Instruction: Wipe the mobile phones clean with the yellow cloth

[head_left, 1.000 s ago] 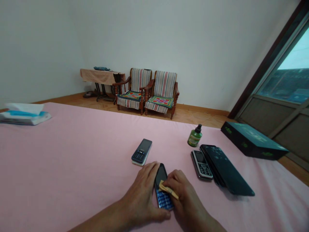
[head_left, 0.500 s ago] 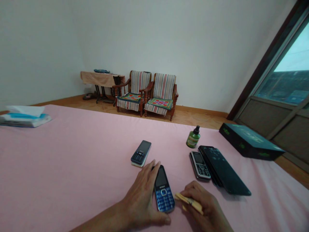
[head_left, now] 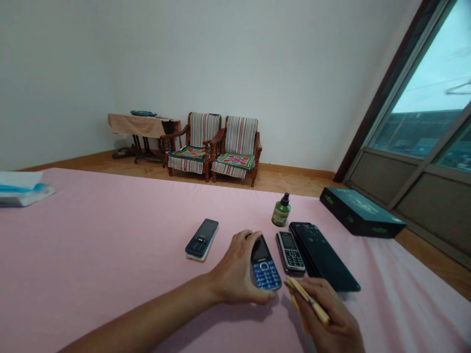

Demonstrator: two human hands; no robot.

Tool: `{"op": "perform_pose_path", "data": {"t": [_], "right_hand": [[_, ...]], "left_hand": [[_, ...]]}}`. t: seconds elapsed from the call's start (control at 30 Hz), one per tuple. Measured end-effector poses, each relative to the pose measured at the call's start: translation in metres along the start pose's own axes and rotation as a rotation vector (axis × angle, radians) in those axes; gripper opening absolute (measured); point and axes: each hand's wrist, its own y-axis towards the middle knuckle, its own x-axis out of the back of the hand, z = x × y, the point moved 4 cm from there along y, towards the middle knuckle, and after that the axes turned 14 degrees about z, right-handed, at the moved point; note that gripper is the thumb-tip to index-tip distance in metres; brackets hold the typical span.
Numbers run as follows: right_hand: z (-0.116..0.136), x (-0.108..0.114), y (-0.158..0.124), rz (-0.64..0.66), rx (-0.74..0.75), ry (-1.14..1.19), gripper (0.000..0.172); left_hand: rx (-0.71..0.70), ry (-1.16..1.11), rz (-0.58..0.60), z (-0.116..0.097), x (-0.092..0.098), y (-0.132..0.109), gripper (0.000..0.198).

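My left hand [head_left: 241,272] is closed around a blue keypad phone [head_left: 265,267], its fingers at the top and left edge and its thumb near the bottom edge. The phone's screen and keys face up. Between the thumb and fingers of my right hand [head_left: 331,314] is a wooden clothespin [head_left: 309,301], with its tip close to the phone's lower right corner. Just beyond lies a silver-and-black keypad phone [head_left: 290,252], beside a dark flat case [head_left: 324,255]. Another dark keypad phone [head_left: 202,240] rests farther left, on top of something pale.
A pink cloth [head_left: 110,245] covers the surface. A green spray bottle [head_left: 281,212] stands behind the phones, and a black box [head_left: 362,211] lies at the right. A tissue pack [head_left: 25,193] sits at the far left. Two wooden armchairs [head_left: 215,147] stand beyond.
The blue phone has moved right and away from me in my left hand, closer to the silver-and-black phone. My right hand has shifted right with the clothespin. The view has turned slightly right.
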Motion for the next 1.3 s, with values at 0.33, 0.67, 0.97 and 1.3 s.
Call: {"op": "perform_pose_path", "data": {"t": [0.33, 0.67, 0.97, 1.3], "right_hand": [[0.002, 0.008, -0.003, -0.146, -0.067, 0.07, 0.024], [-0.002, -0.001, -0.003, -0.091, -0.006, 0.004, 0.019], [0.0, -0.002, -0.003, -0.07, 0.013, 0.001, 0.019], [0.011, -0.028, 0.008, 0.191, 0.023, 0.066, 0.017]], "left_hand": [[-0.159, -0.027, 0.072, 0.006, -0.029, 0.093, 0.122], [-0.152, -0.003, 0.147, 0.012, -0.038, 0.1, 0.136], [-0.015, 0.164, -0.035, 0.016, 0.012, 0.03, 0.088], [0.355, 0.426, -0.247, 0.078, 0.076, -0.07, 0.072]]}}
